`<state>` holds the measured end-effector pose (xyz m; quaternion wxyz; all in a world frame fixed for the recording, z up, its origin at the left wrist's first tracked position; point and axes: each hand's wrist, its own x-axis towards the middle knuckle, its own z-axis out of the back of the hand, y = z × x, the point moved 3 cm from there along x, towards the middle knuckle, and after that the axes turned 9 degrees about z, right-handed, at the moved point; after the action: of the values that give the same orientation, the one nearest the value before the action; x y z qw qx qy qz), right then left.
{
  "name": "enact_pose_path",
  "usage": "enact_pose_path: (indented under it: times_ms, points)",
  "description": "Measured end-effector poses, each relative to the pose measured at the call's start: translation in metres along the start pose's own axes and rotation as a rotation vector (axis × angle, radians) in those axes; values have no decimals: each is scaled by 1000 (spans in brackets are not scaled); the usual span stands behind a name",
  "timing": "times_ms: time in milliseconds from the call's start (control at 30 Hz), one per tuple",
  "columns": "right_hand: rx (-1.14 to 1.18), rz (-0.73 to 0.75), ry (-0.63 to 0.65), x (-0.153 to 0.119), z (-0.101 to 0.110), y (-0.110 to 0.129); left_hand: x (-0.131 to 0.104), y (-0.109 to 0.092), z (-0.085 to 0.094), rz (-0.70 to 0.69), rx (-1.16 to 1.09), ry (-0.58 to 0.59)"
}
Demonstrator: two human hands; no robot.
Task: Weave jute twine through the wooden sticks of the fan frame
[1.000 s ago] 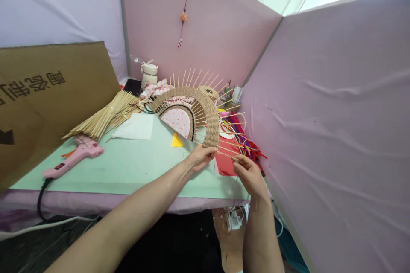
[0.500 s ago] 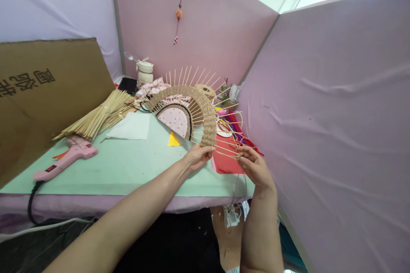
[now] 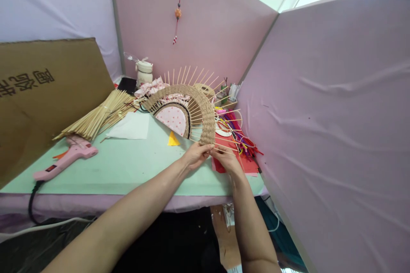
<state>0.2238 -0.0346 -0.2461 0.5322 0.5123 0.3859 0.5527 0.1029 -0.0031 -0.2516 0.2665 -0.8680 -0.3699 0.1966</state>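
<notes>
A half-round woven fan [image 3: 209,121] with thin wooden sticks fanning out past its rim is held up over the table. Its inner half-disc [image 3: 173,119] is pink with small dots and edged by a dark band. My left hand [image 3: 196,156] pinches the fan's lower right corner, thumb on top. Beside it, my right hand [image 3: 225,157] has its fingertips closed at the same corner, by the base of the lowest sticks. Whether those fingers grip a stick or the weaving cord is too small to make out.
On the left lie a pink glue gun [image 3: 68,158], a bundle of sticks [image 3: 96,115] and white paper [image 3: 130,126], below a cardboard sheet [image 3: 48,94]. A yellow tassel [image 3: 173,139] is mid-table. Red paper [image 3: 251,166] and colourful strands [image 3: 248,140] lie right; a bottle [image 3: 144,72] stands behind.
My right hand has moved left from the outer stick ends to the woven corner, next to my left hand. The fan and my left hand have barely shifted.
</notes>
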Motion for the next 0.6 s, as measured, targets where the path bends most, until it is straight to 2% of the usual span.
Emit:
enact_pose_path:
  times_ms: [100,167,333,433,600]
  points:
    - [7,-85,8,3,2,2,-1,0,0,8,-16,-1]
    - [-24,-95,-40,4,9,3,-2,0,-2,21,-34,5]
    - [-105,50,-254,5,29,2,-5,1,-3,58,-79,-2]
    - [-129,116,-331,1,35,1,-4,3,0,132,-74,-24]
    - [-195,280,-460,-8,43,4,-2,9,6,269,-16,2]
